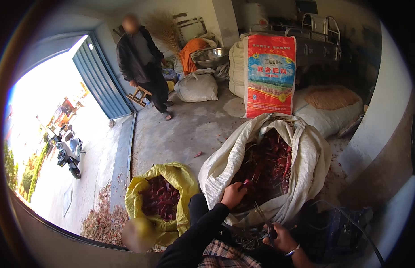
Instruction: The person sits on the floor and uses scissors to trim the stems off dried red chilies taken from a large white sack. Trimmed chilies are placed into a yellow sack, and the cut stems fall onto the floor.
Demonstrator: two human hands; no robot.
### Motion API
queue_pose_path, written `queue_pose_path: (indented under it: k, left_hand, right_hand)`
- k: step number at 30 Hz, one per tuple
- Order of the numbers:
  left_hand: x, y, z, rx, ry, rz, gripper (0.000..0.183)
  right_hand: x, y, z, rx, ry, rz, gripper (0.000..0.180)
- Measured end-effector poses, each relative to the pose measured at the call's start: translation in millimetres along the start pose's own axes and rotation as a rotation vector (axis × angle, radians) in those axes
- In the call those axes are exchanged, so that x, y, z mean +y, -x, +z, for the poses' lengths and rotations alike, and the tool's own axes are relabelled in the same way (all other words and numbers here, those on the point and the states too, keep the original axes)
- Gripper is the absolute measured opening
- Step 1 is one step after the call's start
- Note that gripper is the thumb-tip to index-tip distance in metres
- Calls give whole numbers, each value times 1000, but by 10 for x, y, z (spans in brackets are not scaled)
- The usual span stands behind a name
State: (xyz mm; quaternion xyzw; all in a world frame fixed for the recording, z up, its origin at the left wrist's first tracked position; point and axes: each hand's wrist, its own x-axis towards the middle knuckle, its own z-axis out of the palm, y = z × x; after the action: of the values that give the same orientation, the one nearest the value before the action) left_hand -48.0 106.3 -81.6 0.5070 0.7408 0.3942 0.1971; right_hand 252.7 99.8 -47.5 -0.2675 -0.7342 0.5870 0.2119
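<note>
A large white woven sack [224, 167] stands before me, its rolled mouth showing a heap of dried red chili peppers [272, 160]. Over the near left part of that heap, my left hand [233, 196] pinches a red chili pepper [248, 183] between thumb and fingers. My right hand [283, 238] grips a pair of scissors [265, 217] by the handles. Their blades point up and left over the sack's near rim, apart from the held pepper. To the left, a yellow woven sack [187, 187] holds more dark red peppers [160, 197].
A person [140, 57] stands by the blue metal door [100, 77], holding a small wooden stool [139, 96]. Behind the white sack are a red fertilizer bag [271, 77] and a full sack [328, 117]. Stem debris [105, 217] lies at the doorway; a cable [356, 224] runs at right.
</note>
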Motion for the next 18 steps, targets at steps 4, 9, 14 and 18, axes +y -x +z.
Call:
queue_pose_path:
  k: [4,9,14,18]
  left_hand:
    - [276,387,-209,-89,217,-87,29]
    - [287,742,-222,-167,202,-8,40]
    - [649,1004,-354,-165,207,18,40]
    - [688,1079,-333,-155,329,22,34]
  right_hand:
    - [106,-14,14,20,106,-124,54]
    - [54,52,110,29,102,-98,53]
    - [50,107,106,38,125,-40,53]
    - [-79,133,101,44,142,-69,52]
